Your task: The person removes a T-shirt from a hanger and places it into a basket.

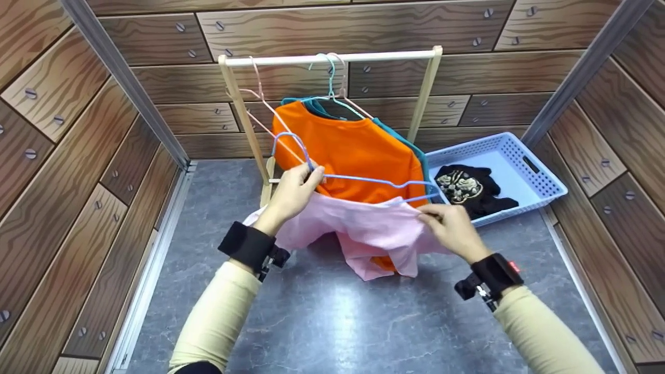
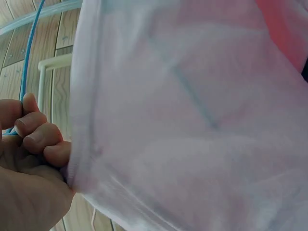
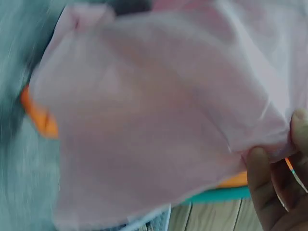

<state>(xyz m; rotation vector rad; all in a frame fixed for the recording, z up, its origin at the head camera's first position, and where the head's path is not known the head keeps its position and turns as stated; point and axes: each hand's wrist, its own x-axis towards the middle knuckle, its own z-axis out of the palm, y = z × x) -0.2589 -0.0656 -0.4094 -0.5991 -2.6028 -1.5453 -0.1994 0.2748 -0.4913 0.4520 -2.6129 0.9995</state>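
My left hand grips a blue hanger near the base of its hook, along with the edge of a pink shirt. The hanger's right end sticks out above the cloth, while a thin dark line shows through the fabric in the left wrist view. With thumb and fingers, my right hand pinches the shirt's upper edge on the right, just below that hanger end. In the right wrist view the cloth hangs from these fingertips, its far side blurred. The lower part of the shirt droops over the floor.
Behind the hands stands a wooden rack. An orange shirt and a teal shirt hang from it, beside a bare pink hanger. At right, a light blue basket holds a black garment. Wood-patterned walls enclose the floor.
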